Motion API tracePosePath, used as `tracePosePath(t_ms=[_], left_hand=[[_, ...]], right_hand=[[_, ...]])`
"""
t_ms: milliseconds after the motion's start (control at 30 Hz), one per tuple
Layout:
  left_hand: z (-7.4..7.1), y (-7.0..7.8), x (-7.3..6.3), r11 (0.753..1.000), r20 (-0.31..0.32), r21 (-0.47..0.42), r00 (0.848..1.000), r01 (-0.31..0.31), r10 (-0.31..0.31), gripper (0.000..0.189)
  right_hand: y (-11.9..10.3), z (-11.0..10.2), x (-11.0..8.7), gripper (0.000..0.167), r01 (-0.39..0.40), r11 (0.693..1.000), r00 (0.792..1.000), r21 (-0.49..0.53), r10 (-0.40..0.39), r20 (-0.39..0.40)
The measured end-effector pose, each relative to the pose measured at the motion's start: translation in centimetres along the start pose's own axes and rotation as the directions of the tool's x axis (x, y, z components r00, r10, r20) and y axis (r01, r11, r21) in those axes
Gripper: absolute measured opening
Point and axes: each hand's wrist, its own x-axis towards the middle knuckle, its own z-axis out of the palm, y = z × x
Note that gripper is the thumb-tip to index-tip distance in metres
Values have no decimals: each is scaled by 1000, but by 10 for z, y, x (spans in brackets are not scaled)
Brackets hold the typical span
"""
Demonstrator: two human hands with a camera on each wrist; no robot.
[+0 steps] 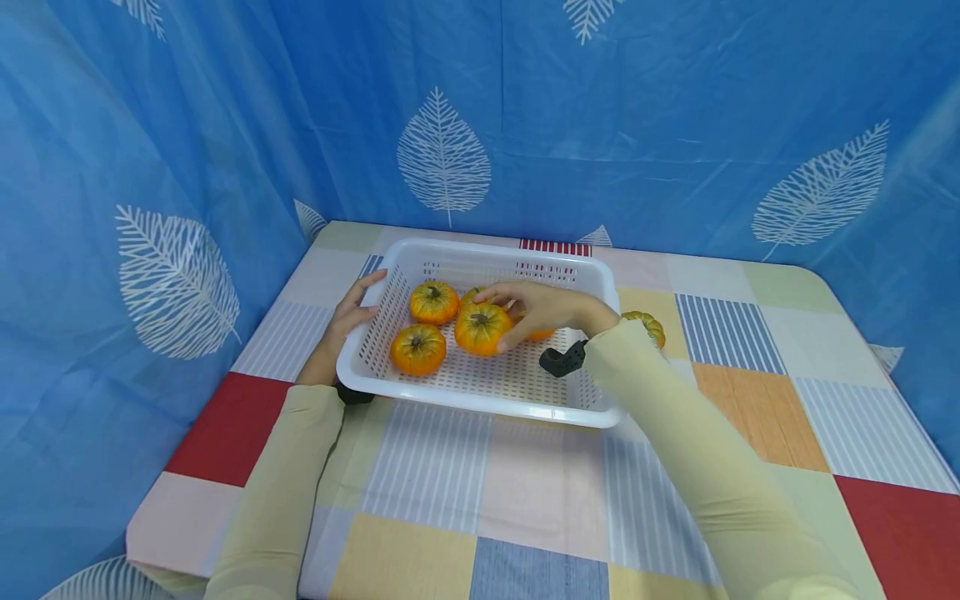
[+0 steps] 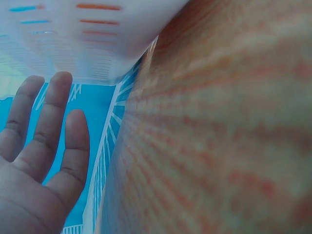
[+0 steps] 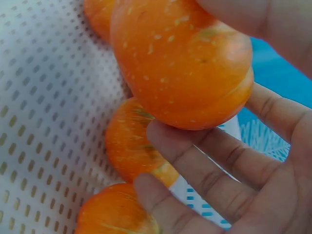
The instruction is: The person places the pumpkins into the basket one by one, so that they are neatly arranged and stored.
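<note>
A small orange pumpkin (image 1: 480,328) is in my right hand (image 1: 542,310), over the white basket (image 1: 480,400). In the right wrist view, thumb and fingers hold this pumpkin (image 3: 180,73) from both sides, with other pumpkins below it. Two more pumpkins lie in the left part of the basket, one nearer the front (image 1: 417,349) and one behind it (image 1: 434,302). Others, partly hidden by my right hand, lie beside and behind the held one. My left hand (image 1: 347,323) touches the basket's left rim, its fingers extended along the outside.
Right of the basket, a yellowish ribbed pumpkin (image 1: 649,327) sits on the table, partly hidden by my right sleeve. A patchwork cloth (image 1: 540,492) covers the table. Blue curtains (image 1: 570,125) with white leaf prints hang behind and at the left.
</note>
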Motion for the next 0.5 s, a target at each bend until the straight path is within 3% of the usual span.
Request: tracePosePath(t_ms=[200,500], left_hand=[[-1,0,0,1000,-3,-4,1000,7,-7,66],[-2,-1,1,1000,-3,10,1000,-3,3,65]], right_hand=[[1,8,7,78,14,999,999,-44,-12,52],[3,18,12,80,-34,996,995,-88,42,91]])
